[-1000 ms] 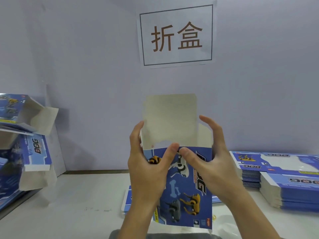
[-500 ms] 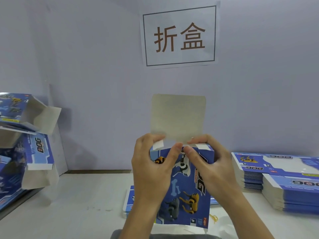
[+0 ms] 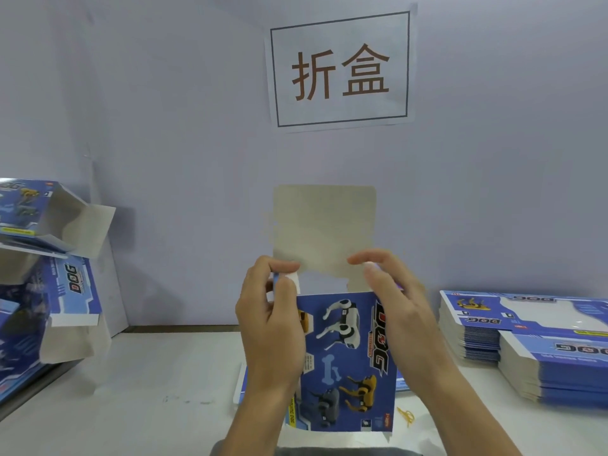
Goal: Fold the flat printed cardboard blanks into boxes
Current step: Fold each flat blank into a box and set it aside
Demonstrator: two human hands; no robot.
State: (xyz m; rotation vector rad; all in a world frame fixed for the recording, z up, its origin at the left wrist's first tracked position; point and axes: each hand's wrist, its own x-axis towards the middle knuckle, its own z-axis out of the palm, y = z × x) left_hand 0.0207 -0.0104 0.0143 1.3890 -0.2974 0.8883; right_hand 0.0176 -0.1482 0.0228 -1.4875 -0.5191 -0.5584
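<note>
I hold a blue printed dog box (image 3: pixel 345 360) upright in front of me, above the table. Its plain grey top flap (image 3: pixel 324 225) stands straight up. My left hand (image 3: pixel 271 324) grips the box's upper left corner, thumb and forefinger pinching a small white side flap (image 3: pixel 292 278) inward. My right hand (image 3: pixel 391 307) holds the upper right edge, its fingers curled over the side flap there. A flat blank (image 3: pixel 241 383) lies on the table behind the box, mostly hidden.
Two stacks of flat blue blanks (image 3: pixel 526 340) sit on the right of the white table (image 3: pixel 148 390). Folded boxes with open flaps (image 3: pixel 49 258) are piled at the left. A paper sign (image 3: pixel 340 69) hangs on the wall. A yellow rubber band (image 3: pixel 406 416) lies near my right wrist.
Both hands slid up to the box's top corners and folded the small side flaps inward. My thumbs have left the front panel, and the top flap stays upright.
</note>
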